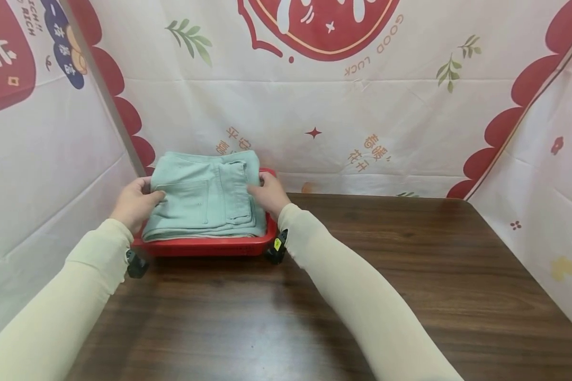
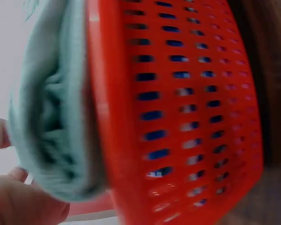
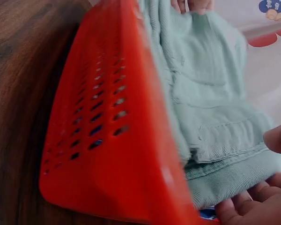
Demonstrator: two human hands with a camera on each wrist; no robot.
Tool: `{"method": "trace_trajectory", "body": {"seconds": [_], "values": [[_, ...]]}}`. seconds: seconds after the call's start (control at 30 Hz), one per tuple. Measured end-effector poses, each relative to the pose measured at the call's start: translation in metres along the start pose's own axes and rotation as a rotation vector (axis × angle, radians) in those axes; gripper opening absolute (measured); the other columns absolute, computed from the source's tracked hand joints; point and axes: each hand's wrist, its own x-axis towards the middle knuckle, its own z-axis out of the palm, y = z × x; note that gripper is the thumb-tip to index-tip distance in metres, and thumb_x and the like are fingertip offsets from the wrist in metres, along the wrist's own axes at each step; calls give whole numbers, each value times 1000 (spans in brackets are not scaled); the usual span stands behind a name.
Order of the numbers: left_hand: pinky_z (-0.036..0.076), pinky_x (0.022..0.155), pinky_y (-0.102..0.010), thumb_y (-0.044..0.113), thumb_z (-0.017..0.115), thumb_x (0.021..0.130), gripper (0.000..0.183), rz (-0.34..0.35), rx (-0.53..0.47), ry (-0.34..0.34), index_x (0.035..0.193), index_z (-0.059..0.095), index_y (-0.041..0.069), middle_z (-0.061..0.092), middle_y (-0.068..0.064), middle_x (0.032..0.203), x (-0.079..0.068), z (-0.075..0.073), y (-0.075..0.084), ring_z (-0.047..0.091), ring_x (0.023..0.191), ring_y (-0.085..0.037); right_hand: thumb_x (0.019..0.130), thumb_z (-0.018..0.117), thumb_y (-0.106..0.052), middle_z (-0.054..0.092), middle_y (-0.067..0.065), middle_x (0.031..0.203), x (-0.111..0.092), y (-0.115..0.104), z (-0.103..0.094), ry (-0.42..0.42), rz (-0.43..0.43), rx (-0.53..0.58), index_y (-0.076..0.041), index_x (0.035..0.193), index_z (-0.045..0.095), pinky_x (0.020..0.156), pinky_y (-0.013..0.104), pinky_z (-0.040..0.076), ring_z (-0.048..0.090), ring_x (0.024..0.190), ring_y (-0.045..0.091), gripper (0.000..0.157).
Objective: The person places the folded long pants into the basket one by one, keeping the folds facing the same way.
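Folded light green trousers (image 1: 190,196), with pockets and stitching showing, lie on top of a red plastic basket (image 1: 205,246) in the head view. My left hand (image 1: 135,203) grips their left edge, thumb on top. At the right edge my right hand (image 1: 269,194) holds them between thumb and fingers. The left wrist view shows the rounded fold of the trousers (image 2: 61,108) above the slotted basket wall (image 2: 178,103). In the right wrist view, fingers (image 3: 262,199) reach under the cloth while the thumb is above it.
The basket stands on a dark wood table (image 1: 410,264), near its back left. A white printed cloth (image 1: 286,116) hangs behind the table and along both sides. Blue and white things show through the basket's slots; their kind cannot be told.
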Motion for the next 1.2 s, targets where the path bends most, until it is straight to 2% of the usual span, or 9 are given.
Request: {"method": "trace_trajectory", "body": {"seconds": [0.1,0.23,0.3,0.43,0.53,0.63,0.77,1.0,1.2], "values": [[29,113,-53,21,54,101,67,-7,30,-71,154,22,-4,34,-28,151,3,3,-9,35,136,-40,98,59,-17,53,10,137,-2,4,1,0,-1,-41,-5,144,46,105,42,43,50,123,23,49],[21,113,-60,29,53,101,74,-21,159,-150,156,14,-3,20,-30,157,4,4,-15,22,143,-45,99,57,-18,51,10,140,-6,5,0,-8,15,-118,-4,141,48,106,42,42,48,126,23,45],[23,112,-63,31,52,101,72,-7,226,-140,155,19,-4,21,-31,156,2,5,-13,22,142,-48,98,57,-20,54,9,137,-8,4,-1,-13,16,-187,-4,137,51,104,41,43,50,122,23,42],[32,107,-62,25,53,100,58,48,263,-45,147,38,-6,33,-33,148,-5,5,-3,33,133,-48,97,57,-23,59,8,125,-15,2,-5,-6,-9,-310,-7,131,54,94,39,48,53,108,23,38],[40,99,-59,26,52,100,47,91,312,-47,136,49,-4,46,-30,134,-14,1,4,44,119,-44,97,58,-26,61,6,119,-20,3,-7,-2,-55,-369,-9,127,57,87,37,51,54,102,22,34],[46,87,-52,29,53,100,39,134,417,-143,124,57,-1,58,-23,115,-23,-6,9,50,103,-37,98,58,-26,62,2,113,-26,4,-9,-35,-116,-412,-13,119,61,83,34,52,55,98,20,26],[48,80,-46,31,58,97,33,175,544,-261,114,63,4,65,-12,99,-30,-9,11,55,94,-31,97,60,-24,65,-2,102,-34,5,-9,-129,-199,-472,-17,107,66,79,31,52,57,92,18,14],[50,84,-49,32,62,95,36,161,612,-383,116,65,3,66,-8,98,-33,-4,10,57,95,-29,97,61,-28,67,-4,102,-38,8,-4,-344,-265,-635,-18,110,69,84,30,50,58,93,14,18],[50,81,-46,35,64,93,36,129,641,-467,113,67,6,66,-4,95,-32,-2,9,57,94,-26,96,63,-28,68,-3,102,-42,7,2,-381,-273,-706,-16,115,69,89,31,50,59,94,13,23]]}}
